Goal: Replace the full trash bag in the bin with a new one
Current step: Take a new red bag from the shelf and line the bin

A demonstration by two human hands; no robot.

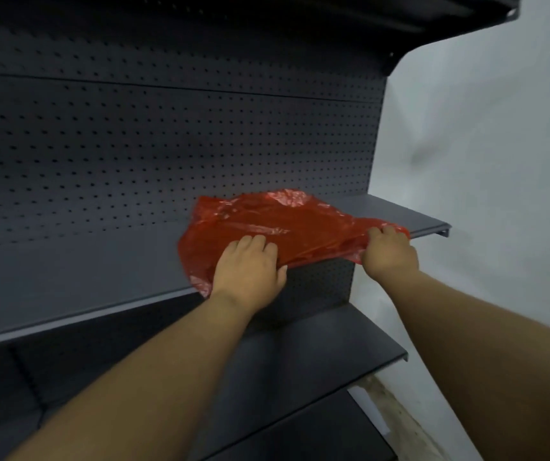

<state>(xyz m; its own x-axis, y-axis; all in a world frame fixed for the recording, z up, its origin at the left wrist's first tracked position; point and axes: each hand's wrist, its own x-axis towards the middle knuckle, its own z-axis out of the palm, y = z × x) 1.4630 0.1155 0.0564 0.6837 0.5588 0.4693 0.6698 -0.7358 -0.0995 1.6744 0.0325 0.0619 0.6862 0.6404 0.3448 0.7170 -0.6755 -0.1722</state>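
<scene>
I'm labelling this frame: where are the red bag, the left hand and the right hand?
red bag [277, 224], head view, middle of the plastic sheet
left hand [248, 271], head view, back of the hand
right hand [388, 252], head view, back of the hand

The red trash bag [277, 227] is thin, translucent plastic, crinkled, with glossy highlights along its 12 o'clock edge. The shelf [67, 271] under it looks like dark grey painted metal, smooth and matt. The pegboard back panel [134, 144] at 10 o'clock shares that matt finish, dotted with small holes. The wall [483, 161] at 3 o'clock is white and matt.
</scene>
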